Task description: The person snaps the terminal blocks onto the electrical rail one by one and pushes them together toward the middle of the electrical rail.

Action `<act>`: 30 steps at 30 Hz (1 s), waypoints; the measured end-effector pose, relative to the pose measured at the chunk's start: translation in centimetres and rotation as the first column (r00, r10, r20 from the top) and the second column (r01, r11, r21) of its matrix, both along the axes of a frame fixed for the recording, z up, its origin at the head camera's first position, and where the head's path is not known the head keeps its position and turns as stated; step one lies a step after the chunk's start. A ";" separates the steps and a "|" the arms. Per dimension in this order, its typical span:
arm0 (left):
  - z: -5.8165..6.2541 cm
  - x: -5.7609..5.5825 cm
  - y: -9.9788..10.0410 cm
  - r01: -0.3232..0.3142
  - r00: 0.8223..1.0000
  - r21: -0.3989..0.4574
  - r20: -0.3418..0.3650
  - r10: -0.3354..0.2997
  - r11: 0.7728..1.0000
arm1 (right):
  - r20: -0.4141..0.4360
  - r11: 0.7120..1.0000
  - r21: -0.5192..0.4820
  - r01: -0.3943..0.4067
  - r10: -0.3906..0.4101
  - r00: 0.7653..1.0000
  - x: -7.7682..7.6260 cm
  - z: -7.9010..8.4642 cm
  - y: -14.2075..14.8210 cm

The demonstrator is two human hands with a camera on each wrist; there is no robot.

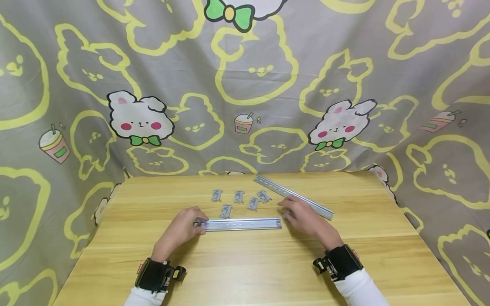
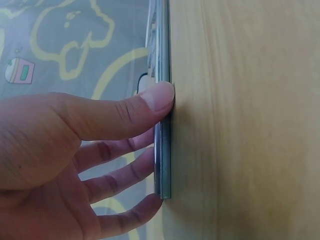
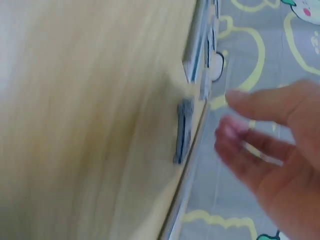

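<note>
A slotted metal DIN rail (image 1: 241, 224) lies crosswise on the table. My left hand (image 1: 186, 225) grips its left end; in the left wrist view the thumb (image 2: 159, 96) presses the near edge, with the fingers on the other side. My right hand (image 1: 306, 217) hovers beyond the rail's right end, fingers loosely bent and holding nothing. Below its fingertips a small grey terminal block (image 3: 183, 131) rests on the table, partly hidden by the hand in the head view. More such terminal blocks (image 1: 252, 203) lie scattered behind the rail.
A second DIN rail (image 1: 294, 196) lies slantwise at the back right, passing just behind my right hand. The wooden table (image 1: 245, 267) ends at a grey cartoon-print curtain (image 1: 191, 161), which also hangs along both sides.
</note>
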State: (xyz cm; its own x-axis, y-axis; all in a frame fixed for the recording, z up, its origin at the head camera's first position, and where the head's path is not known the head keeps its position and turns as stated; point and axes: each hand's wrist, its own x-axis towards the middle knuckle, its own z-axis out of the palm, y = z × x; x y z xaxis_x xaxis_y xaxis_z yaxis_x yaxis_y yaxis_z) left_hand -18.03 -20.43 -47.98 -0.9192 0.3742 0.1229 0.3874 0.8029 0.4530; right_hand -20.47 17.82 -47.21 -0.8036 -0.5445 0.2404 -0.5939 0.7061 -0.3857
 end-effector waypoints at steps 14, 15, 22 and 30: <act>0.1 -0.2 0.0 -0.012 1.000 0.032 -0.014 0.012 0.999 | 0.057 0.970 0.101 0.223 -0.230 0.972 0.3 -0.4 -0.2; 0.1 -0.2 0.0 -0.014 1.000 0.038 -0.013 0.014 0.999 | 0.059 0.969 0.100 0.225 -0.231 0.971 0.3 -0.4 -0.2; -0.1 -0.4 0.0 -0.041 0.999 0.073 -0.007 0.042 0.996 | 0.018 0.967 0.118 0.227 -0.231 0.973 -0.1 0.1 -0.2; -0.2 -0.1 -0.4 -0.070 0.997 0.094 0.022 0.068 0.993 | 0.009 0.964 0.175 0.200 -0.204 0.979 0.6 -0.2 -0.2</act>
State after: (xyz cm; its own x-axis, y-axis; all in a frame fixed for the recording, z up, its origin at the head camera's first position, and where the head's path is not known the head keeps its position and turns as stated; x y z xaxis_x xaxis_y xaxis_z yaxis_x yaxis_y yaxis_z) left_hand -18.14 -20.81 -48.19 -0.9448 0.2973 0.1376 0.3235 0.7804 0.5351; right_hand -19.88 17.57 -47.45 -0.9060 -0.4014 0.1340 -0.4230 0.8676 -0.2613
